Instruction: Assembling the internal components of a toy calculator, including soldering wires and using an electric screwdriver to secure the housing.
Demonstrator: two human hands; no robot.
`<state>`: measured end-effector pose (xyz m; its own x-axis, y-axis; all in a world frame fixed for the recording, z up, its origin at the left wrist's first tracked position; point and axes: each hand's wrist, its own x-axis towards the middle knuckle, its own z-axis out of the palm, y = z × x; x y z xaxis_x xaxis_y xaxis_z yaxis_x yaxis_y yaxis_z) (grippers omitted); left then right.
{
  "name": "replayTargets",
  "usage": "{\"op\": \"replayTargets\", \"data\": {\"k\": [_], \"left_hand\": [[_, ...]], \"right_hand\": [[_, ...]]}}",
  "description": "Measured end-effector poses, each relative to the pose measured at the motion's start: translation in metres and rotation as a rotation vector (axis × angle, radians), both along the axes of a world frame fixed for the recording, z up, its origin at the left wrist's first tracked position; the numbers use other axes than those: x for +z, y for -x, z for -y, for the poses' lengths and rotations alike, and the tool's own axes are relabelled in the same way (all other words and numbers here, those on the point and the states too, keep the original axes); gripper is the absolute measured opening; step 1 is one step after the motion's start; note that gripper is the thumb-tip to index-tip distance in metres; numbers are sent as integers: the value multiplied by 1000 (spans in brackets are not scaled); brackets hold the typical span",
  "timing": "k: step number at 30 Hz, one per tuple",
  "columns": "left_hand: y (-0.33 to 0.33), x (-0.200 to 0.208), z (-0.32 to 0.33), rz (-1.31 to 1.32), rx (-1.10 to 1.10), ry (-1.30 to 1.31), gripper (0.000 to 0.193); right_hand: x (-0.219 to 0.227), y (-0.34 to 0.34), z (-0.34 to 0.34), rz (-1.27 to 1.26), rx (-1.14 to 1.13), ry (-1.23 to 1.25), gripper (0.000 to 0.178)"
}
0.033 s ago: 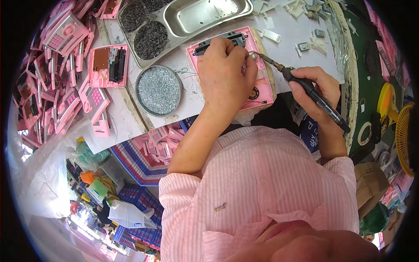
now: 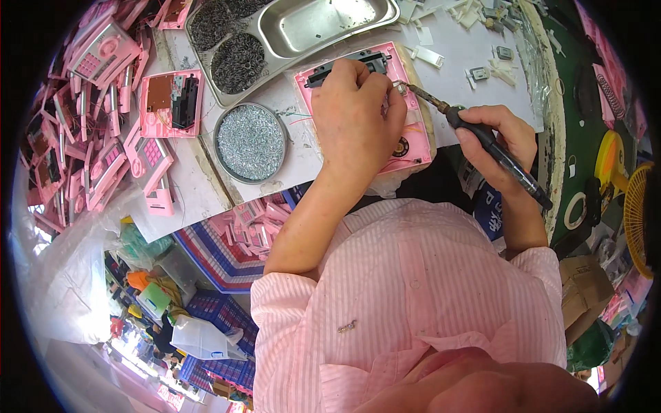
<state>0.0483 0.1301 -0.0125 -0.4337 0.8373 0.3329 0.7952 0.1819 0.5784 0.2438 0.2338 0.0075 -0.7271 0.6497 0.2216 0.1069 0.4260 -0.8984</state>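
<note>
A pink plastic housing (image 2: 414,131) with black parts inside lies in front of me on the table. My left hand (image 2: 358,117) rests over it, fingers curled down and thumb drawn in; what they grip is hidden beneath the hand. In my right hand (image 2: 506,134) is a black-handled soldering iron (image 2: 492,148), held slantwise like a pen. Its metal tip reaches the housing by a small metal piece (image 2: 399,87), close to my left fingertips. A black strip-shaped part (image 2: 375,62) sits along the housing's far side. Thin red wires (image 2: 300,121) stick out at its left.
A round dish of silvery small parts (image 2: 250,142) stands left of my left hand. Behind it is a metal tray (image 2: 272,58) with dark screws. Another pink housing (image 2: 148,124) and a heap of pink devices (image 2: 103,55) lie left. White plastic pieces (image 2: 428,56) lie beyond.
</note>
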Motion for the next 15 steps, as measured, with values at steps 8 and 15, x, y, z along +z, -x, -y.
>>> {"op": "replayTargets", "data": {"k": [8,15], "left_hand": [[-1,-3,1,26,5,-31,13],[-1,-5,0,11,4,-65,12]], "right_hand": [[-2,0,1,-6,3,7,20],[-6,-1,-1,-18,-16,-14,21]]}}
